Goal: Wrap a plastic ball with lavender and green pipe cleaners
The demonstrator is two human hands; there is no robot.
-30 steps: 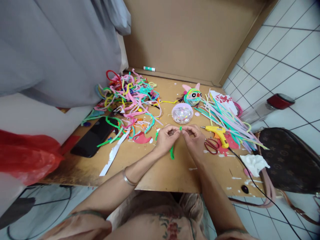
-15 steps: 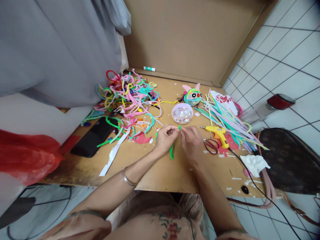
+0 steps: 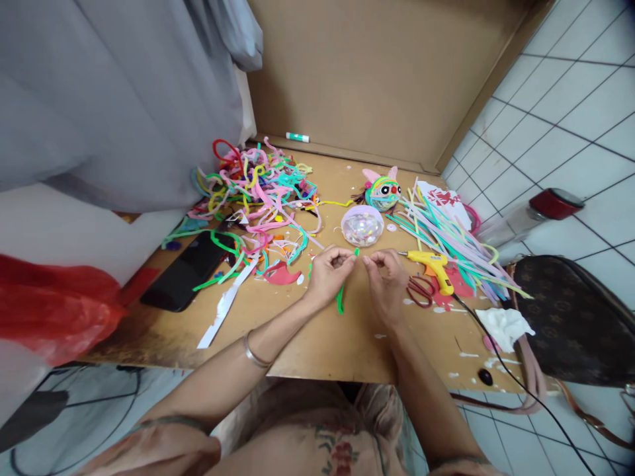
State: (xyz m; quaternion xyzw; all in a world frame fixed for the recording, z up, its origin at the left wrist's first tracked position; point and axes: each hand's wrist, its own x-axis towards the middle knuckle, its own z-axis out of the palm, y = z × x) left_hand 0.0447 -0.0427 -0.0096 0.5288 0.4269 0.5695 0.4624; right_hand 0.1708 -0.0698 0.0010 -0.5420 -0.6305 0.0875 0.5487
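A short green pipe cleaner [image 3: 340, 301] is pinched between the thumb and fingers of my left hand [image 3: 328, 272], its tip poking out above and its tail hanging below. My right hand [image 3: 387, 281] is just to the right, apart from it, with thumb and forefinger closed together; whatever may be between them is too small to make out. Beyond both hands stands a clear bowl [image 3: 361, 228] with a purple rim and small bits in it. Behind that sits a striped ball figure [image 3: 383, 192] with pink ears, eyes and a red nose.
Tangled pipe cleaners [image 3: 258, 178] heap at the left, near a black phone [image 3: 183, 274] and a white paper strip [image 3: 225, 307]. At the right lie straight pipe cleaners [image 3: 446, 231], a yellow glue gun [image 3: 434, 264] with its cord, red-handled scissors [image 3: 421, 291], a tissue [image 3: 506, 327] and a brown bag [image 3: 575, 324].
My right hand has drawn slightly right, away from the green pipe cleaner and my left hand, leaving a gap. My left hand still grips the pipe cleaner in the same place.
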